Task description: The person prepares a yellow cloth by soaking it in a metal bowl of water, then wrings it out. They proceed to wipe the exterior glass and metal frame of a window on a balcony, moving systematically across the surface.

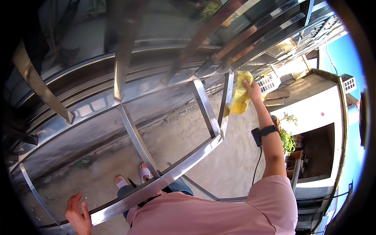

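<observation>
My right hand (pixel 254 92) is stretched out to the upper right and grips a yellow cloth (pixel 239 96). The crumpled cloth lies against the end bar (pixel 226 94) of a shiny metal frame, part of it hanging down past my fingers. At the lower left, my left hand (pixel 78 215) is at the frame's near rail (pixel 172 172). Its fingers and thumb are apart and it holds nothing; whether the palm presses on the rail is hidden. Several crossbars, among them a middle one (pixel 137 139), join the near rail to the far rail (pixel 98 105).
Upright metal bars (pixel 121 58) rise from the far rail before dark window glass (pixel 156 27). Beneath the frame is a concrete floor (pixel 164 133), where my sandalled feet (pixel 145 171) stand. A black device with a cable (pixel 256 137) is strapped to my right forearm. A leafy plant (pixel 288 141) stands beyond.
</observation>
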`<action>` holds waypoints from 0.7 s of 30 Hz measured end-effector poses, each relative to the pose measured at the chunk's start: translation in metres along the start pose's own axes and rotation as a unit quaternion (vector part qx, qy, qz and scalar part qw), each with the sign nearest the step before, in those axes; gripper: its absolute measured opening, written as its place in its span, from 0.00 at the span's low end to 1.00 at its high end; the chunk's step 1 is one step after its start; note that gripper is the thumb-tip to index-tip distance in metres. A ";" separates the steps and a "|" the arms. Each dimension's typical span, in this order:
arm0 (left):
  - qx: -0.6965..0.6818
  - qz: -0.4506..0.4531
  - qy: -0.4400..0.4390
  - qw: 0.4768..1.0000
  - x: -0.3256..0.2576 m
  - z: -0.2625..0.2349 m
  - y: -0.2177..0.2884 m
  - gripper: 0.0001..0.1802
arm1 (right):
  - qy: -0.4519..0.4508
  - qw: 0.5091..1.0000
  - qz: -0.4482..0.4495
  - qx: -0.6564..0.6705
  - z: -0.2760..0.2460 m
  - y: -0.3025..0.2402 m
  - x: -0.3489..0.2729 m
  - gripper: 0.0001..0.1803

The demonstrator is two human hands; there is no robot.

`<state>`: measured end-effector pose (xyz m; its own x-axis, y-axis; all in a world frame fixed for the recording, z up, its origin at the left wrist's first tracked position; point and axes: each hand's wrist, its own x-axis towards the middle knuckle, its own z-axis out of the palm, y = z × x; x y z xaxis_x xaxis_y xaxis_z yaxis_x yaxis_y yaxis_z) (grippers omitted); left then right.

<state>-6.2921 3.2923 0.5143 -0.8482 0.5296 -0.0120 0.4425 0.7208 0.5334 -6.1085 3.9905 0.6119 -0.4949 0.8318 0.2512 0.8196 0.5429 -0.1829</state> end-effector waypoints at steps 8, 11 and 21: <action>-0.007 -0.030 -0.004 1.000 0.002 0.002 -0.009 0.16 | -0.093 0.978 0.148 0.109 0.156 0.126 0.138 0.23; 0.001 -0.053 -0.002 0.999 -0.005 0.001 -0.007 0.15 | -0.106 0.978 0.169 0.063 0.159 0.090 0.142 0.27; 0.013 -0.013 -0.003 1.000 -0.003 0.003 -0.009 0.14 | -0.113 0.983 0.136 -0.041 0.100 0.017 -0.013 0.38</action>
<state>-6.2925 3.2859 0.5067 -0.8573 0.5139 -0.0311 0.4282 0.7453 0.5110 -6.1166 4.0005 0.5101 -0.2982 0.9544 -0.0163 0.9464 0.2934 -0.1349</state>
